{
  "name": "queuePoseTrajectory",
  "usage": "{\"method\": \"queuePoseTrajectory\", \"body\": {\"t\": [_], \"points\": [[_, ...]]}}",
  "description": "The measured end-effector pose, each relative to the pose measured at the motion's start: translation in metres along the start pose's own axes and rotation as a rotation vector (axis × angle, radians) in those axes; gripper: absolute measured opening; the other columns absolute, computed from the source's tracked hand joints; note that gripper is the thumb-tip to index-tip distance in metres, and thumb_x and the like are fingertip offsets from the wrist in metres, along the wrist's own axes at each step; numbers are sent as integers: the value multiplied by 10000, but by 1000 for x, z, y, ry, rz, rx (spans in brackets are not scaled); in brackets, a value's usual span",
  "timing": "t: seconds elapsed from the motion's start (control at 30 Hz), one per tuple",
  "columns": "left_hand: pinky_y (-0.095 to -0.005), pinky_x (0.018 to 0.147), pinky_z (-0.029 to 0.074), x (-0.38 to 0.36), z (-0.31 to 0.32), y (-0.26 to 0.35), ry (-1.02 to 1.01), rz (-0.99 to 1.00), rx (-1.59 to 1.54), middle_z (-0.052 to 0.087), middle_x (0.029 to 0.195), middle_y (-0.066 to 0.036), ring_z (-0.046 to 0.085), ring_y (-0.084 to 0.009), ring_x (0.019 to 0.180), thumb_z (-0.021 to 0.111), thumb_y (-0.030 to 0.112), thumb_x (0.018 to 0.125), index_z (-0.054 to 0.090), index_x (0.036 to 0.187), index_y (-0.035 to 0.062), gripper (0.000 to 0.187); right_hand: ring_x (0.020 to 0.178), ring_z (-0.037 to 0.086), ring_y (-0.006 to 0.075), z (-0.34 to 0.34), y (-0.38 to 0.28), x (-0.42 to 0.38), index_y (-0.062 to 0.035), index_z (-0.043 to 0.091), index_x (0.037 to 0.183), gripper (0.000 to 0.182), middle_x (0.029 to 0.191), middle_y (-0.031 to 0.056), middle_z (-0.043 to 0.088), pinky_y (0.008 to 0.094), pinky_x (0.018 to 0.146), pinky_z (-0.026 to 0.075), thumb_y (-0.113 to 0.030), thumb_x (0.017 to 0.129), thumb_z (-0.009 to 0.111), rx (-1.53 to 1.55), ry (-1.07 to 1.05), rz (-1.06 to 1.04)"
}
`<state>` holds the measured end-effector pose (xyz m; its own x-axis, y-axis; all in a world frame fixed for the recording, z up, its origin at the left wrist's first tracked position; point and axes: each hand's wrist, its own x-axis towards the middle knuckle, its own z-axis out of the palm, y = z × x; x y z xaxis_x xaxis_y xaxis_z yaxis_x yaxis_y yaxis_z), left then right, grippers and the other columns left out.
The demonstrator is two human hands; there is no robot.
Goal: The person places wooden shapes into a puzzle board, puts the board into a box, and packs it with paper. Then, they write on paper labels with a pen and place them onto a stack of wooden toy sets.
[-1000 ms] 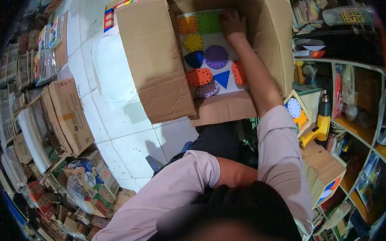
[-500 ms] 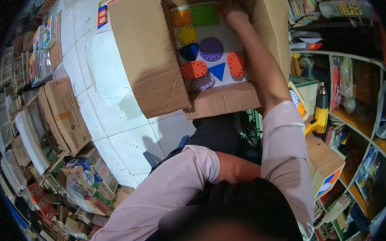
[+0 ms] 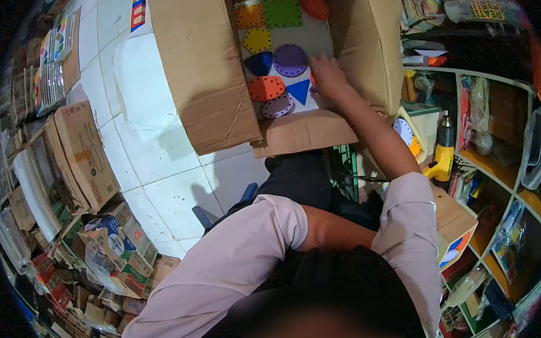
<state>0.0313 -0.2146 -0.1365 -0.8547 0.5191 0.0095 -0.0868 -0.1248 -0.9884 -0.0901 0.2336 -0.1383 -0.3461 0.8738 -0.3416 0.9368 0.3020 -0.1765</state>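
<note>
partly covering orange piece (image 3: 313,78) with right hand (image 3: 329,78), near blue triangle (image 3: 299,91) in cardboard box (image 3: 369,51). cannot tell grip's state.

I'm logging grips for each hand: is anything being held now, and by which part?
It cannot be told. The right hand covers most of an orange-red piece in the cardboard box, hiding any grip; the left hand is out of view.

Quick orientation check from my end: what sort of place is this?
Probably a storeroom or packing area for learning toys: cardboard boxes pile up on the left, cluttered shelves stand on the right, and colourful shapes lie in an open carton.
</note>
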Motion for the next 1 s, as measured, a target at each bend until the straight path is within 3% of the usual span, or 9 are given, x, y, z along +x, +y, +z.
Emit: {"method": "queuePoseTrajectory", "body": {"t": [0.13,0.2,0.3,0.53,0.6,0.7,0.83,0.9,1.0], "points": [[-520,797,416,0,-2,1,-6,-31,-5,617,967,-123,574,-319,879,611,476,711,620,1014,134,457,944,499,389,15,-6,6,-28,470,1108,447,1061,208,464,450,769,480,-20,684,611,-43,60,18],[-519,797,417,2,-4,3,-12,-50,-4,617,966,-123,574,-319,879,611,476,711,621,1013,134,456,951,493,384,8,-10,2,-46,481,1100,427,1059,198,461,428,747,500,-10,692,603,-54,-25,38],[-517,796,418,6,-5,8,-23,-80,-1,617,964,-124,574,-319,877,611,475,711,621,1011,133,456,957,481,407,21,-5,4,-47,493,1070,457,1055,223,476,472,793,433,-53,646,661,9,47,30],[-513,794,421,9,-14,5,-27,-123,-24,618,960,-126,575,-320,875,612,474,711,623,1008,131,454,952,480,418,-2,2,9,-40,500,1047,358,1045,220,483,486,736,458,-60,704,601,45,-4,28],[-512,794,422,14,-18,1,-28,-135,-30,618,959,-127,576,-320,874,612,474,711,623,1006,130,453,903,513,410,-9,8,28,-25,504,1037,372,1064,233,479,472,745,464,-71,688,625,71,182,67],[-510,793,423,16,-20,-4,-35,-153,-28,618,957,-128,576,-320,873,612,473,711,624,1005,130,453,863,546,402,-25,27,68,-31,502,1036,415,1086,221,481,452,749,473,-66,652,655,-14,19,133],[-508,792,424,19,-31,-1,-59,-188,-34,619,955,-129,576,-320,871,612,473,711,625,1003,128,452,882,559,405,-14,34,93,-34,525,1005,429,1052,200,520,435,744,483,-63,610,690,20,34,164],[-506,791,425,19,-34,0,-70,-204,-31,619,954,-130,577,-320,870,612,472,710,625,1002,128,451,863,581,389,-11,26,83,-15,613,856,261,865,195,599,443,713,489,-89,617,689,11,208,186],[-505,791,426,20,-36,2,-81,-227,-25,619,952,-131,577,-320,869,613,472,710,626,1000,127,451,868,584,390,-15,21,75,-19,615,901,302,888,197,598,447,706,491,-117,626,693,-110,330,167]]}}
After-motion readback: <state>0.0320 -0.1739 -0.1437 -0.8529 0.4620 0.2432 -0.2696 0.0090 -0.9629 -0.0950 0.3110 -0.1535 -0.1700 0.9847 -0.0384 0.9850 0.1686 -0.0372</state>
